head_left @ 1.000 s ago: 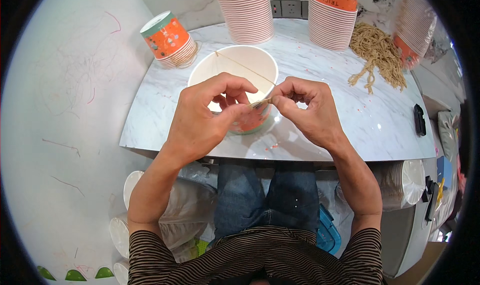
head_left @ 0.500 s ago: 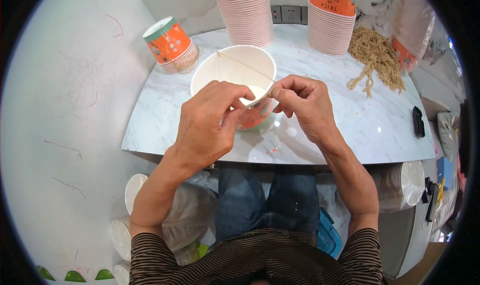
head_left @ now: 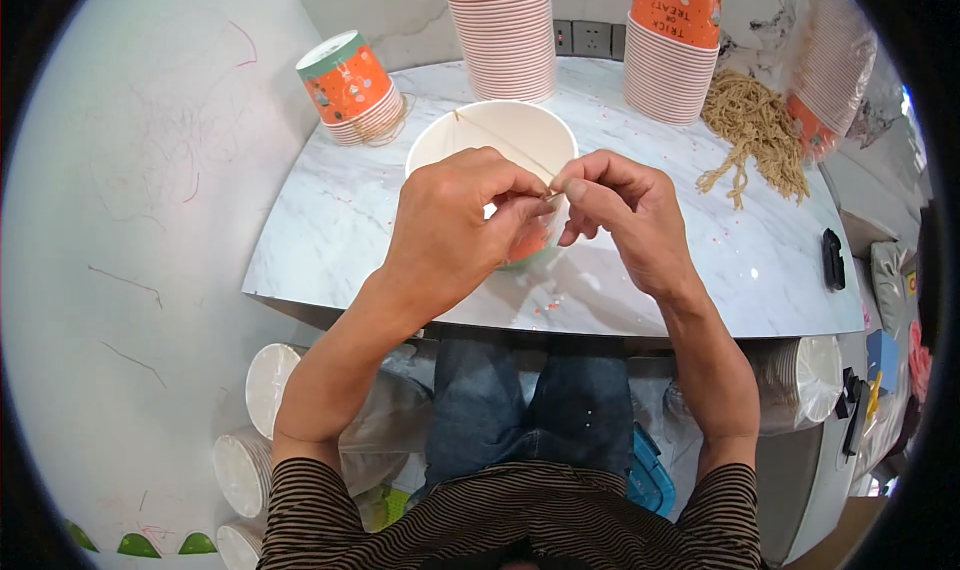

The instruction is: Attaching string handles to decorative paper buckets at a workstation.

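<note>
A paper bucket, white inside with an orange print and green base outside, stands on the table in front of me. Thin brown twine runs across its mouth from the far rim to the near right rim. At that near right rim my left hand pinches the twine between thumb and forefinger. My right hand is closed on the same twine, its fingertips almost touching the left ones. The knuckles cover the front rim and part of the bucket's side. Whether there is a knot between the fingertips is too small to tell.
Two tall stacks of paper buckets rise at the back. A short upside-down stack with twine stands left. Right are a heap of cut twine, a wrapped stack and a black object. Wrapped buckets sit below.
My left hand has moved right along the rim, bringing its fingertips up to the right hand's at the twine. The whole view has shifted slightly.
</note>
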Demonstrator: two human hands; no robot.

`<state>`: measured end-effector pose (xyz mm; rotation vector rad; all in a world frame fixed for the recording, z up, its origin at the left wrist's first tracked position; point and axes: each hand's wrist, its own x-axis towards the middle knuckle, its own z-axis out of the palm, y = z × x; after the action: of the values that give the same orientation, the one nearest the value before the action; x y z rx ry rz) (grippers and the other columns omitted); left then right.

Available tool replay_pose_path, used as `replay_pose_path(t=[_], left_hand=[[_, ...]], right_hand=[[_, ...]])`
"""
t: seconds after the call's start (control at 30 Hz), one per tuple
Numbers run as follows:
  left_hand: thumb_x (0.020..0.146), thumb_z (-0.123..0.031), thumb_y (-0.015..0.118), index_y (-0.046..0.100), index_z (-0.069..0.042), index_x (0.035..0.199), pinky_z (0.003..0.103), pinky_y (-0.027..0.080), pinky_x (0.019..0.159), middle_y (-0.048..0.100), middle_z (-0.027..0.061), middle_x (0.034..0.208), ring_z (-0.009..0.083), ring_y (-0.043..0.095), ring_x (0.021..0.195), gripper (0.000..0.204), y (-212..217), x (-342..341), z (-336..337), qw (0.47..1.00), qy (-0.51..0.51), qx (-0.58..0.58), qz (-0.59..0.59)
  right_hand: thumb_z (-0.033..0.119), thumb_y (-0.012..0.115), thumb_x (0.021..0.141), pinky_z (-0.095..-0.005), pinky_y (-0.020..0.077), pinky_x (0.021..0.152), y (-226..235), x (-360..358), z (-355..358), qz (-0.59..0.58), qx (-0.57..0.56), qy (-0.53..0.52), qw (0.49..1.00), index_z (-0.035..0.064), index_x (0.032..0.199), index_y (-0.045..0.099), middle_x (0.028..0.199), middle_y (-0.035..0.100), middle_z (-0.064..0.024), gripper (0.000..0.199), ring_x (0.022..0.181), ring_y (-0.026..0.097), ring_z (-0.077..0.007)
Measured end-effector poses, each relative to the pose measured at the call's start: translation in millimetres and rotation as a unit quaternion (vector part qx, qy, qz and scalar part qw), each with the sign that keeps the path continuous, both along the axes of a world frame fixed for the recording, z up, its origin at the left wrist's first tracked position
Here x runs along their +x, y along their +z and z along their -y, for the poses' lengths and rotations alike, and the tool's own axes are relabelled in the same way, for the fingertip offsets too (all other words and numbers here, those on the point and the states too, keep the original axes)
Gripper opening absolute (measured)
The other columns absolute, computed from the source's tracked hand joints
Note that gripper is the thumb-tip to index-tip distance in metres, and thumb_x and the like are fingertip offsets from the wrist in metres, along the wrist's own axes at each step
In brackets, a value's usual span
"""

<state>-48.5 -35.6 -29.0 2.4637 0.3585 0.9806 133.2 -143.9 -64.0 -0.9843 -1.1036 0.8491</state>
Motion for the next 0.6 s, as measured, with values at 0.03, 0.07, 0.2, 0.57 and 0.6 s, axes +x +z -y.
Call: replay_pose_path(t=[0.03,0.07,0.2,0.57,0.6], left_hand=[[0.085,-0.001,0.08,0.077,0.001,0.093,0.03,0.055,0.072,0.076,0.0086,0.089,0.0166,0.07,0.077,0.009,-1,0,0,1.0,-0.001,0.0,0.0],[0.085,-0.001,0.08,0.077,0.0,0.095,0.03,0.055,0.072,0.077,0.0078,0.089,0.0151,0.069,0.076,0.01,-1,0,0,1.0,-0.005,-0.016,0.002],[0.089,-0.004,0.078,0.076,0.0,0.098,0.026,0.052,0.071,0.076,0.0035,0.087,0.009,0.065,0.075,0.01,-2,-1,0,0.995,-0.04,-0.092,0.005],[0.091,-0.009,0.078,0.074,0.0,0.094,0.024,0.047,0.067,0.072,-0.0006,0.082,0.0054,0.057,0.073,0.011,12,1,15,0.984,-0.033,-0.161,-0.072],[0.09,-0.01,0.078,0.074,0.0,0.093,0.024,0.047,0.067,0.072,-0.0005,0.082,0.0059,0.057,0.073,0.011,12,0,15,0.987,-0.025,-0.14,-0.078]], right_hand=[[0.012,0.068,0.098,-0.0251,0.0541,0.069,4,1,3,0.021,0.006,-0.007,1.0,-0.0021,0.106,0.073,0.088,0.07,-0.0031,0.017,0.076,0.062,-0.0079],[0.011,0.068,0.099,-0.0259,0.0549,0.07,6,1,5,0.042,0.012,-0.013,0.999,-0.0024,0.108,0.072,0.091,0.07,-0.0033,0.017,0.079,0.062,-0.0083],[0.01,0.069,0.099,-0.0258,0.0552,0.074,-2,5,4,0.071,0.041,-0.024,0.996,-0.0032,0.113,0.07,0.092,0.069,-0.0025,0.019,0.081,0.063,-0.0086],[0.008,0.075,0.094,-0.0229,0.0414,0.062,-9,15,13,0.204,0.065,-0.078,0.974,0.0004,0.096,0.076,0.084,0.067,0.0008,0.008,0.072,0.053,-0.0049],[0.008,0.075,0.094,-0.0229,0.0414,0.062,-8,16,14,0.203,0.065,-0.079,0.974,0.0004,0.096,0.076,0.084,0.067,0.0008,0.008,0.072,0.053,-0.0049]])
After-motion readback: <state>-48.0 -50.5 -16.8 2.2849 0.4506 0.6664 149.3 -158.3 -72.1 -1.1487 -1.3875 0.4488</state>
